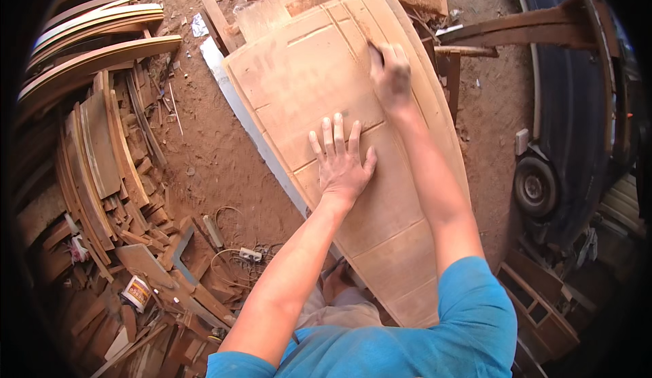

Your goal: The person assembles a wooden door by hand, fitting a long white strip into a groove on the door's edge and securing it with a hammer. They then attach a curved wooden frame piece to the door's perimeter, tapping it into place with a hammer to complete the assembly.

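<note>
A large wooden panel (397,222) with grooves cut into its face lies in front of me, dusted with pale sawdust. My left hand (344,169) rests flat on the panel's middle, fingers spread and dusty, near a cross groove. Farther up and to the right, my right hand (392,82) is closed and pressed down by the long groove close to the panel's curved right edge. A small dark tip shows at its fingers; what it grips is mostly hidden by the hand.
A pale board (234,99) sticks out beneath the panel's left edge. Curved wooden pieces (102,55) and heaped offcuts (149,222) line the left, with a white tub (136,292) and a power socket (250,254) on a cord. A dark vehicle (567,93) stands right.
</note>
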`<act>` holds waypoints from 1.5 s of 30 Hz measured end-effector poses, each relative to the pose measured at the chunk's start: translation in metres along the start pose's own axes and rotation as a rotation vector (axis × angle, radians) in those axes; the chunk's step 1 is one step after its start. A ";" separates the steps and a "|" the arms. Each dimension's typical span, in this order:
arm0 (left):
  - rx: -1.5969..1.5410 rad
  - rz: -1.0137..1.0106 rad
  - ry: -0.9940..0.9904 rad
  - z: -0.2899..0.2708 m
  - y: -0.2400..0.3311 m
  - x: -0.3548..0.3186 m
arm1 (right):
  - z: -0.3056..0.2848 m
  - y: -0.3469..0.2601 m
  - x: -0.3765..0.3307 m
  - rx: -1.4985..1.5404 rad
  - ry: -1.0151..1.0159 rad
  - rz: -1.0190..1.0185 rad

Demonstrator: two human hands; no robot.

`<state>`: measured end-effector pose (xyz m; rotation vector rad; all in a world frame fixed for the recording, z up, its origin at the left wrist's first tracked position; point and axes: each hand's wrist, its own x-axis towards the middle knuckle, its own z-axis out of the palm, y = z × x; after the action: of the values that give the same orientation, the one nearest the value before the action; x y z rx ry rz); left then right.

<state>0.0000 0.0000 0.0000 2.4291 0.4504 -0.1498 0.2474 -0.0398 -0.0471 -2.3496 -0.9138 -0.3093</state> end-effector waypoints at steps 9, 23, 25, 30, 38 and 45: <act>0.215 0.077 0.186 -0.030 -0.101 0.058 | 0.129 -0.025 0.062 0.013 0.199 0.063; 0.178 0.148 0.257 -0.017 -0.083 0.050 | 0.091 -0.014 0.032 -0.150 0.206 0.039; 0.218 0.133 0.268 -0.013 -0.090 0.051 | 0.067 -0.014 -0.006 -0.135 0.171 0.018; 0.288 0.143 0.354 -0.004 -0.098 0.045 | -0.052 -0.054 -0.176 -0.032 0.138 0.068; 0.321 0.242 0.264 0.088 -0.030 -0.130 | -0.202 -0.062 -0.433 -0.200 0.121 0.178; 0.344 0.415 0.064 0.226 0.109 -0.398 | -0.335 -0.067 -0.666 -0.285 0.165 0.281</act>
<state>-0.3318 -0.3327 -0.0250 2.8114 -0.0684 0.0346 -0.2895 -0.5614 -0.0227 -2.6240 -0.4782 -0.5382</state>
